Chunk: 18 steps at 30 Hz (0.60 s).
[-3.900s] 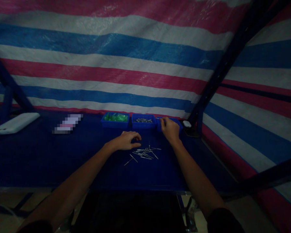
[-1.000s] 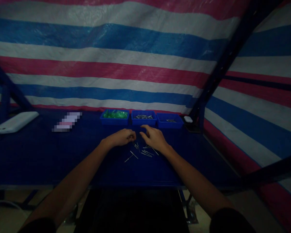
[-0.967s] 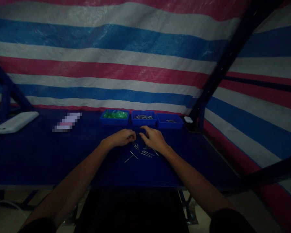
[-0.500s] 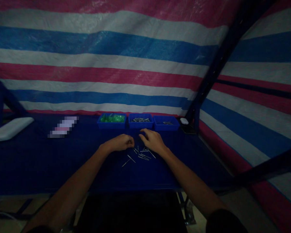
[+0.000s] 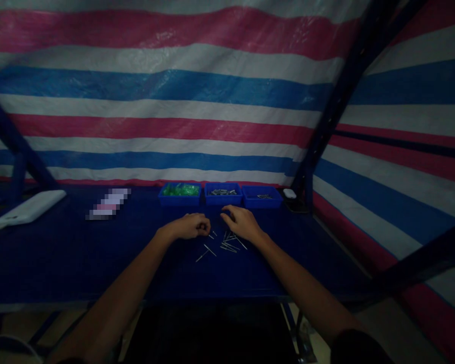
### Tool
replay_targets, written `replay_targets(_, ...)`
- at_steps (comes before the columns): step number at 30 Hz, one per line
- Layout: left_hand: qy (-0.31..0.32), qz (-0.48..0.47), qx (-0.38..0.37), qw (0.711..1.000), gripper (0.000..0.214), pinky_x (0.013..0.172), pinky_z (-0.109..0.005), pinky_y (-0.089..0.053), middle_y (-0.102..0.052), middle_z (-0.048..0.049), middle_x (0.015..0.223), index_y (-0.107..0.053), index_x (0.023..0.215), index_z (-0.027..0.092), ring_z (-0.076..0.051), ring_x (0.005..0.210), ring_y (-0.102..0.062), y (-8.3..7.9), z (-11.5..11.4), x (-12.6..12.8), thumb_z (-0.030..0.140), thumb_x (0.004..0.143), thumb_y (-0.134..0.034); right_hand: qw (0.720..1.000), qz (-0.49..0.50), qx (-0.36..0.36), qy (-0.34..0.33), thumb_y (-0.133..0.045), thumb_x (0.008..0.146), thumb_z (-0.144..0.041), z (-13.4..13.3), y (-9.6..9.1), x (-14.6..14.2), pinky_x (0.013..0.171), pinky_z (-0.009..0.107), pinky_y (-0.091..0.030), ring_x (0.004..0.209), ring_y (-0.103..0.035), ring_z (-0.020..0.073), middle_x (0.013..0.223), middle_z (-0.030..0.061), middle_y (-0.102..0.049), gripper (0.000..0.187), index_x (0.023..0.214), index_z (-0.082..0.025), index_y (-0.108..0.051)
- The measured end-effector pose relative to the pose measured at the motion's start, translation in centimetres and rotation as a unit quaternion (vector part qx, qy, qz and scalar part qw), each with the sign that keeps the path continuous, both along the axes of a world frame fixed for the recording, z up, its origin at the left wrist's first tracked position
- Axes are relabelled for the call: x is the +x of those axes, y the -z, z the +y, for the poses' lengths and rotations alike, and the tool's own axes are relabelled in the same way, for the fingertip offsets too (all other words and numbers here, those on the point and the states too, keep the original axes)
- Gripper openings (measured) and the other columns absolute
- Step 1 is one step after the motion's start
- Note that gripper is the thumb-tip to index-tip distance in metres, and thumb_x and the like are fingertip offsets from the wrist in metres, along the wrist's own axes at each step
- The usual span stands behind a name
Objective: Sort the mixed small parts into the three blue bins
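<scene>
Both hands at a scatter of metal pins (image 5: pixel 224 244) on the blue table (image 5: pixel 79 253)

We see the left hand (image 5: pixel 191 226) curled almost to a fist just left of the pins. It may be pinching one, but the light is too dim to tell. The right hand (image 5: pixel 239 223) lies palm down, fingers loosely bent, touching their far edge.

Thin silvery metal pins (image 5: pixel 228 245), a dozen or so, exact count unclear in the dim light. All lie flat on the dark blue tabletop (image 5: pixel 98 253) in a loose scatter, crossing at mixed angles. The main cluster sits just below the right hand (image 5: pixel 239 223), its far edge touching or tucked under the fingers. Two stray pins (image 5: pixel 207 252) lie slightly left, angled against each other. One or two short ones (image 5: pixel 213 235) lie beside the curled left hand (image 5: pixel 191 226).
</scene>
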State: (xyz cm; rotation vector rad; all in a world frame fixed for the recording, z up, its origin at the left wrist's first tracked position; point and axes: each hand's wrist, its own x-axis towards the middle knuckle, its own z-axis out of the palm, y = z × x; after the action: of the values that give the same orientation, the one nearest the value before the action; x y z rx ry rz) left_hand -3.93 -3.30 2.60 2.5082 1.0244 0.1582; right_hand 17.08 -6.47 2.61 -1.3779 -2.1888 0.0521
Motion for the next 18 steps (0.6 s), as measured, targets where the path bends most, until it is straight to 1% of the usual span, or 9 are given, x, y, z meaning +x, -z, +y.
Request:
replay_targets(2, -0.019, -0.016, 0.009, 1.000, 0.011, 0.071, -0.025, -0.038, -0.057, -0.0014, 0.082, -0.059, 0.078, 0.019, -0.015, 0.078, -0.052, -0.1, 0.1, 0.2, 0.024, 0.077, -0.050, 1.000, 0.003, 0.002, -0.010, -0.043, 0.087, -0.036, 0.0, 0.0, 0.1, 0.062, 0.022, -0.039, 0.068, -0.058, 0.0126, 0.082, 0.0021, -0.065, 0.026, 0.102, -0.021, -0.058)
replay_targets(5, -0.068, -0.099, -0.012, 0.993, 0.016, 0.068, -0.025, -0.040, -0.058, -0.0023, 0.079, -0.056, 0.081, 0.016, -0.014, 0.073, -0.053, -0.3, 0.2, 0.6, 0.026, 0.079, -0.045, 0.999, 0.003, 0.001, -0.036, -0.044, 0.086, -0.037, -0.1, -0.1, 0.1, 0.061, 0.022, -0.038, 0.066, -0.057, 0.0119, 0.079, 0.0012, -0.064, 0.027, 0.102, -0.021, -0.058)
replay_targets(8, -0.113, -0.218, -0.027, 0.969, 0.018, 0.067, -0.026, -0.041, -0.058, -0.0014, 0.075, -0.054, 0.088, 0.015, -0.014, 0.070, -0.054, -0.5, 0.4, 1.0, 0.027, 0.079, -0.044, 0.998, 0.005, 0.012, -0.057, -0.047, 0.084, -0.038, -0.3, -0.2, 0.0, 0.058, 0.021, -0.038, 0.064, -0.057, 0.0115, 0.078, 0.0010, -0.064, 0.029, 0.105, -0.020, -0.058)
replay_targets(11, -0.124, -0.301, -0.040, 0.945, 0.021, 0.066, -0.026, -0.042, -0.056, 0.0010, 0.068, -0.049, 0.096, 0.016, -0.013, 0.067, -0.055, -0.3, 0.5, 1.4, 0.027, 0.079, -0.045, 0.997, 0.011, 0.039, -0.064, -0.049, 0.084, -0.035, -0.4, -0.2, -0.1, 0.058, 0.021, -0.038, 0.063, -0.057, 0.0115, 0.079, 0.0016, -0.065, 0.029, 0.106, -0.019, -0.057)
replay_targets(15, -0.114, -0.321, -0.063, 0.938, 0.022, 0.065, -0.025, -0.042, -0.054, 0.0026, 0.064, -0.046, 0.098, 0.016, -0.012, 0.065, -0.055, 0.3, 0.4, 2.0, 0.028, 0.079, -0.046, 0.994, 0.010, 0.079, -0.071, -0.045, 0.087, -0.029, -0.3, 0.2, -0.5, 0.063, 0.021, -0.041, 0.068, -0.060, 0.0120, 0.084, 0.0021, -0.066, 0.020, 0.097, -0.020, -0.059)
replay_targets(18, -0.106, -0.295, -0.079, 0.946, 0.025, 0.066, -0.026, -0.042, -0.056, 0.0015, 0.067, -0.045, 0.102, 0.016, -0.013, 0.067, -0.055, 0.4, 0.3, 1.9, 0.030, 0.081, -0.044, 0.995, 0.000, 0.088, -0.055, -0.044, 0.087, -0.028, 0.3, 0.1, 0.0, 0.063, 0.021, -0.041, 0.070, -0.061, 0.0129, 0.083, 0.0015, -0.067, 0.018, 0.092, -0.022, -0.060)
